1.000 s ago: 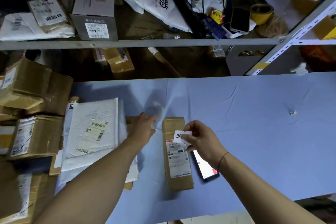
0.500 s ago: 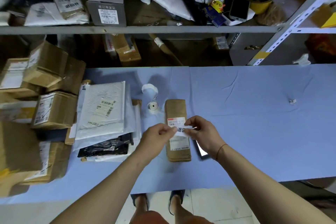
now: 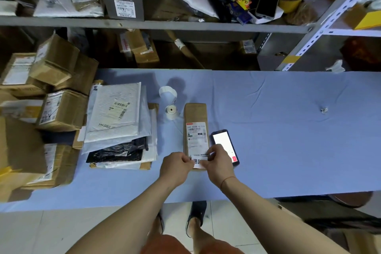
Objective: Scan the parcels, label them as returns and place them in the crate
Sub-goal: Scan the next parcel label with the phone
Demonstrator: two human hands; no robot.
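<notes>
A long, narrow brown cardboard parcel (image 3: 194,130) lies flat on the blue cloth-covered table (image 3: 288,140), its long axis running from 12 to 6 o'clock, with a white printed shipping label (image 3: 196,137) on its top face. At the parcel's 6 o'clock end both hands meet over a small white return sticker with black characters (image 3: 198,161). The left hand (image 3: 175,168) has its fingers curled and pinches the sticker's left edge; the right hand (image 3: 218,163) pinches the right edge between thumb and curled fingers. Only two characters of the sticker's print show, the rest being covered by the fingers, and whether it already adheres to the parcel cannot be determined. A thin red cord (image 3: 226,179) circles the right wrist.

Just beside the parcel at 3 o'clock lies a black handheld scanner with a lit white screen (image 3: 224,146); its lower end is partly hidden behind the right hand. At 11 o'clock of the parcel stands a small white label roll (image 3: 171,111), its loose strip (image 3: 168,93) curling away toward 12 o'clock.

At 9 o'clock, a stack of white padded mailers (image 3: 115,115) over a black plastic bag (image 3: 117,150); further left, brown cartons (image 3: 59,109), cut off by the frame edge. The grey metal shelf (image 3: 144,23) at 12 o'clock holds dim, mixed packages. No crate can be identified.
</notes>
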